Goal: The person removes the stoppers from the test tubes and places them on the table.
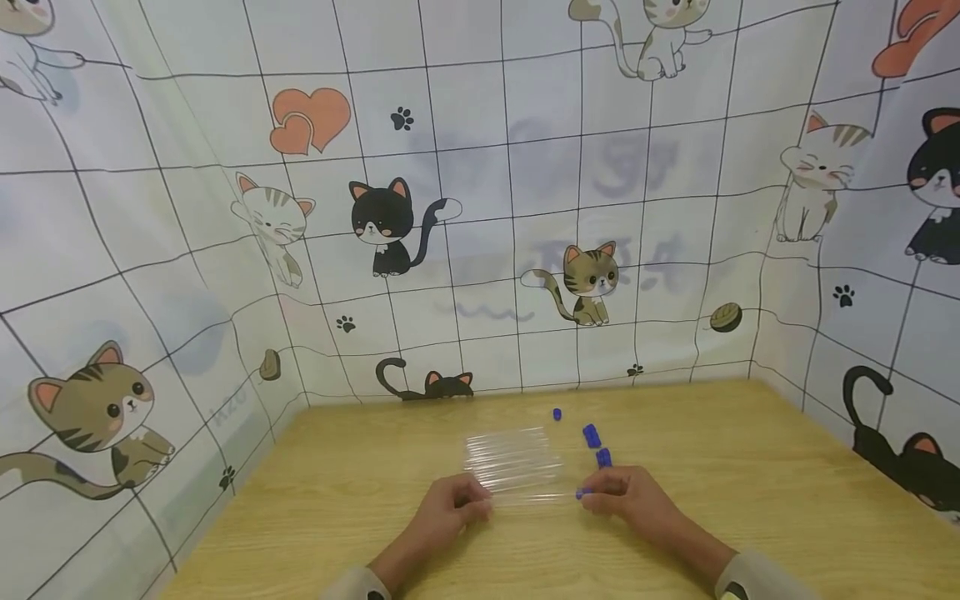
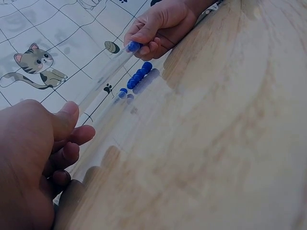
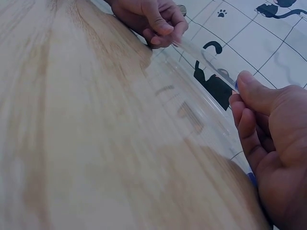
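Observation:
A slim clear plastic tube (image 1: 534,497) spans the gap between the two hands, lifted over the table in both wrist views. My left hand (image 1: 453,508) pinches its left end between thumb and fingers. At the other end, my right hand (image 1: 633,500) pinches a small blue cap (image 2: 134,46), which sits at the tube's tip in the left wrist view. Just beyond the hands, several more clear tubes (image 1: 513,458) lie side by side in a flat row. My right thumb (image 3: 254,88) covers most of the cap in the right wrist view.
Small blue pieces lie beyond my right hand: one cluster (image 1: 603,457) close to the fingers, another cluster (image 1: 592,436) behind it, and a single piece (image 1: 557,414) farther back. A cat-print cloth (image 1: 480,250) walls in the wooden table (image 1: 337,467) at the back and sides.

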The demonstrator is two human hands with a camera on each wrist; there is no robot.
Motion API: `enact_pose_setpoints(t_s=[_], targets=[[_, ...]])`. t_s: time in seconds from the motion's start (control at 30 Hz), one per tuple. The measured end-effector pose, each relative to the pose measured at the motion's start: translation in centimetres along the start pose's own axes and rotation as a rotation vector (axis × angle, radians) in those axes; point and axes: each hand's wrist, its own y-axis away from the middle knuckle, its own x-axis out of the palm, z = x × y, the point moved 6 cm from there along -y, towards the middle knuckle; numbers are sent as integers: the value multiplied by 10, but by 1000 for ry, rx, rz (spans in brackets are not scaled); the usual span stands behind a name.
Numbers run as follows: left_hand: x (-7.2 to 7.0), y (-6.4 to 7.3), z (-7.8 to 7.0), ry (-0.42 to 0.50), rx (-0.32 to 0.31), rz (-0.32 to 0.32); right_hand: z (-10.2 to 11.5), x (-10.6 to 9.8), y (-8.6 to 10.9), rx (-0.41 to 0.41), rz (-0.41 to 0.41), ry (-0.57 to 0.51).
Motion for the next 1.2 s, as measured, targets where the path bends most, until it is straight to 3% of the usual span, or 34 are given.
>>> enact_pose_setpoints(t_s=[0.2,0.27,0.6,1.2], targets=[[-2,4,-29,5,-30,0,2,-1,0,1,-1,3],[-2,5,-32,5,-44,0,2,-2,0,5,-10,6],[-1,-1,4,5,-48,1,1,-3,-3,34,-71,35],[1,-1,3,1,-24,6,4,-3,-1,14,-128,31]])
